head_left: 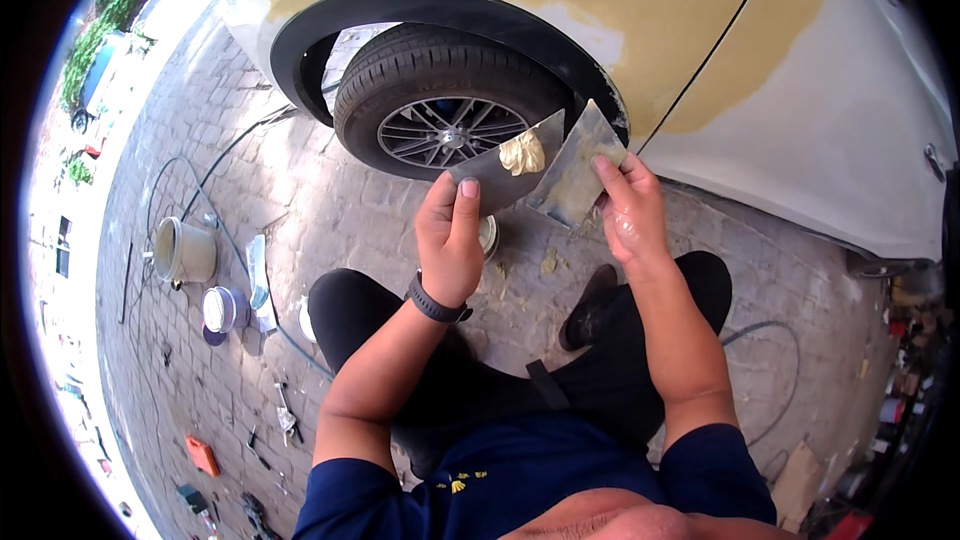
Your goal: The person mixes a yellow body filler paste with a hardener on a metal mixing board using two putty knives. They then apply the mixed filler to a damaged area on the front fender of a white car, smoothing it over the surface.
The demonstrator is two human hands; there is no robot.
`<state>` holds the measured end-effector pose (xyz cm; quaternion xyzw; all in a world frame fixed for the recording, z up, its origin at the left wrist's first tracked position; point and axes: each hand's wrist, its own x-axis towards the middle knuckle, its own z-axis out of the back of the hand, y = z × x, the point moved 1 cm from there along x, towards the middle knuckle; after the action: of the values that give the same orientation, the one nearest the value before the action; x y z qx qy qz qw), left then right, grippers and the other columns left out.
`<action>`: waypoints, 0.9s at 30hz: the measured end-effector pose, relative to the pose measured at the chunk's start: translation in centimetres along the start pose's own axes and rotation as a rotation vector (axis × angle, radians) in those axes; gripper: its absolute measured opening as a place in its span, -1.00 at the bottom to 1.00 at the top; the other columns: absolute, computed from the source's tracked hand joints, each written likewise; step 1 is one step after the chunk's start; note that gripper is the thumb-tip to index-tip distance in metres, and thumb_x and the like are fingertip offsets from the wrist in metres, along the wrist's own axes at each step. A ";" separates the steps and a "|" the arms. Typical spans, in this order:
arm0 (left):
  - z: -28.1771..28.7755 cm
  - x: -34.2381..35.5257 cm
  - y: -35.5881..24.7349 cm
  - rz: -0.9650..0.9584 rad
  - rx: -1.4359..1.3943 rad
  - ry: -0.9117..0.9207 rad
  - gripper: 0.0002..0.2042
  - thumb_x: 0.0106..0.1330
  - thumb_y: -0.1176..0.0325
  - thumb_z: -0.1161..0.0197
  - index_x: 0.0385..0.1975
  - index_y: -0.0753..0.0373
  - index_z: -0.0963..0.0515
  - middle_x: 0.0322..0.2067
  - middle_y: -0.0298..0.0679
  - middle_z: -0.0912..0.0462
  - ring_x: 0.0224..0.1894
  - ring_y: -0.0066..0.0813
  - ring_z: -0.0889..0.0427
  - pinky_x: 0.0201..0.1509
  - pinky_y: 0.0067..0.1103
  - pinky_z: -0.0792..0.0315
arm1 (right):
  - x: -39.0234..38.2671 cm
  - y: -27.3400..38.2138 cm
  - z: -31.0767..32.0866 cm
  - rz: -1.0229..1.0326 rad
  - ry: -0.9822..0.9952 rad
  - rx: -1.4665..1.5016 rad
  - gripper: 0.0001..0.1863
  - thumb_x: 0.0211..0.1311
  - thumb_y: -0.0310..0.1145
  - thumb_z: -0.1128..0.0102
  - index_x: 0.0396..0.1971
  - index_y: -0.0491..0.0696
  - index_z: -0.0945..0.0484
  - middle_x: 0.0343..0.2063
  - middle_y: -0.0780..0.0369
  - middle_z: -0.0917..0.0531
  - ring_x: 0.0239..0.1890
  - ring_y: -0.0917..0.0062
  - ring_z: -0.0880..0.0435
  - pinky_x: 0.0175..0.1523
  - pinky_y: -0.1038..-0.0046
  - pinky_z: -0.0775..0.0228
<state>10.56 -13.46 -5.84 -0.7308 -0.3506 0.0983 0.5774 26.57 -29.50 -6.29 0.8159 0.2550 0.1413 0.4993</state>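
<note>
Watching the soft, pale cream lump of paste (522, 153), I found it sitting near the far end of a flat, dark grey plate (487, 183), held up in front of the black-tyred wheel with silver spokes (453, 138). The left grip (449, 240) was clamped on the plate's near end, thumb on top, its fingers mostly hidden beneath. The right grip (634, 215) was pinched on a thin, greyish, paste-smeared rectangular spreader (572, 185), thumb against its face. From my view the two edges met, though I could not tell whether they touched.

I judged the step to be working the paste between plate and spreader. It called for a level, steady plate, since the lump lay close to an edge and could slip off. A low spreader angle and light, even pressure along the whole edge seemed best for gathering it cleanly; the smears might drag in grit, so a wipe looked worthwhile.

Beyond rose the curved black wheel-arch trim (450, 2) and the white car body (800, 165) with its broad yellowish patch (690, 20). Both edges were best kept off that trim. Well to the left, a pale round bucket (187, 252) stood on grey brick paving (315, 185).
</note>
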 end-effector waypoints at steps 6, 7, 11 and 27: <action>0.1 0.5 -2.0 0.047 0.477 0.374 -0.60 0.58 0.44 -0.10 0.35 0.38 -0.49 -0.16 -0.04 -0.77 -0.12 -0.55 -0.71 0.04 -0.58 -0.53 | -0.4 0.8 1.0 -0.010 0.085 -0.234 -0.81 0.50 -0.37 -0.31 -0.05 -0.15 -0.67 -0.21 0.32 -0.75 -0.23 0.71 -0.63 -0.10 0.53 -0.52; -0.2 0.7 -2.4 0.021 0.491 0.413 -0.60 0.56 0.45 -0.11 0.35 0.37 -0.48 -0.15 0.00 -0.76 -0.12 -0.49 -0.73 0.04 -0.55 -0.53 | -0.7 1.3 0.3 0.009 0.077 -0.222 -0.82 0.49 -0.38 -0.31 -0.06 -0.16 -0.68 -0.22 0.32 -0.75 -0.23 0.73 -0.63 -0.10 0.54 -0.51; -1.0 0.8 -3.4 0.019 0.538 0.553 -0.60 0.53 0.48 -0.13 0.34 0.38 -0.48 -0.15 0.08 -0.75 -0.14 -0.19 -0.77 0.01 -0.43 -0.55 | -0.7 2.0 0.3 0.010 0.108 -0.215 -0.81 0.48 -0.41 -0.32 -0.03 -0.19 -0.68 -0.21 0.32 -0.75 -0.21 0.75 -0.62 -0.07 0.56 -0.51; 0.0 0.8 -0.9 0.220 0.228 0.206 -0.71 0.66 0.31 -0.01 -0.02 0.42 -0.58 -0.20 -0.33 -0.65 -0.12 -0.65 -0.51 0.05 -0.59 -0.40 | -2.3 4.8 -0.5 0.574 0.356 -0.614 -0.85 0.39 -0.47 -0.38 -0.18 -0.25 -0.67 -0.33 0.21 -0.65 -0.41 0.56 -0.55 -0.31 0.49 -0.38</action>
<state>10.84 -12.90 -4.83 -0.7007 -0.1942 0.1246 0.6751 25.78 -32.19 -1.75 0.6306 0.0465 0.4812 0.6071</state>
